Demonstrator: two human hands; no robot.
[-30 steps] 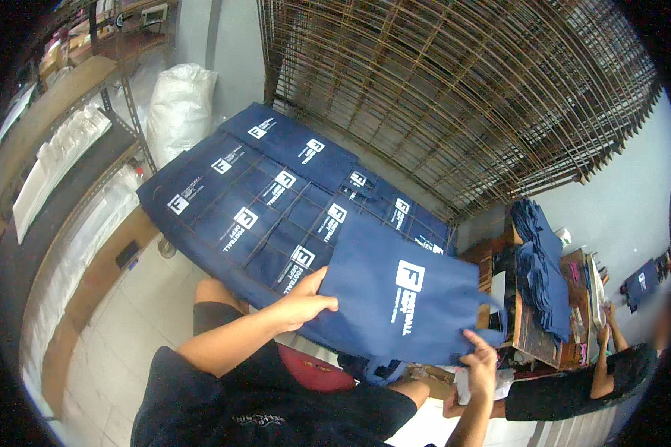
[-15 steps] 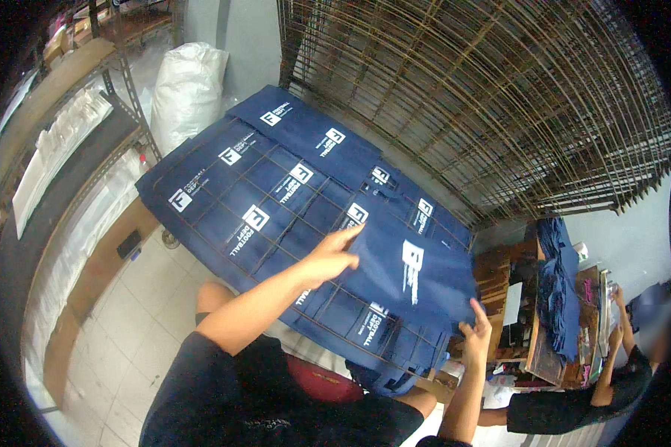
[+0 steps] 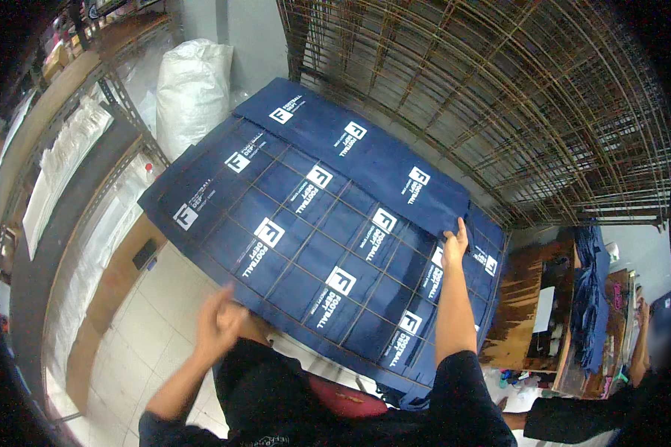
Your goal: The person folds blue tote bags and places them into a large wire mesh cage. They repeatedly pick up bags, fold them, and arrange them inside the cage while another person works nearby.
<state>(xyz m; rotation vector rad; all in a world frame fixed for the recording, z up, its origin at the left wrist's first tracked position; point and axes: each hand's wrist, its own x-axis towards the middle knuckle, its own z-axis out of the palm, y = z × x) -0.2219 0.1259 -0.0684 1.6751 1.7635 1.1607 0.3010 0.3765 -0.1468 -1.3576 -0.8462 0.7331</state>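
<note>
Navy fabric panels with white prints lie across a low rack. At the near right corner of the far row, my right hand (image 3: pixel 455 246) pinches the edge of a navy fabric panel (image 3: pixel 395 190), which lies flat over the wires. My left hand (image 3: pixel 220 320) is off the fabric, by the rack's near left edge, over my knee; motion smears its fingers. Between my hands, thin wire grid lines (image 3: pixel 306 253) cross more printed panels (image 3: pixel 291 272). My right wrist and forearm hide part of the panels on the right.
Raised rusty wire racks (image 3: pixel 499 97) slope up behind. To the left stand a shelf (image 3: pixel 33 246) with white sheets and a stuffed white sack (image 3: pixel 194 100). On the right, navy cloth (image 3: pixel 590 298) hangs over a wooden cabinet (image 3: pixel 525 298); another person's arm (image 3: pixel 640 343) is beyond.
The panel held in the air between both hands now lies flat in the far row. My left hand has let go and moved left; my right hand has moved farther over the rack.
</note>
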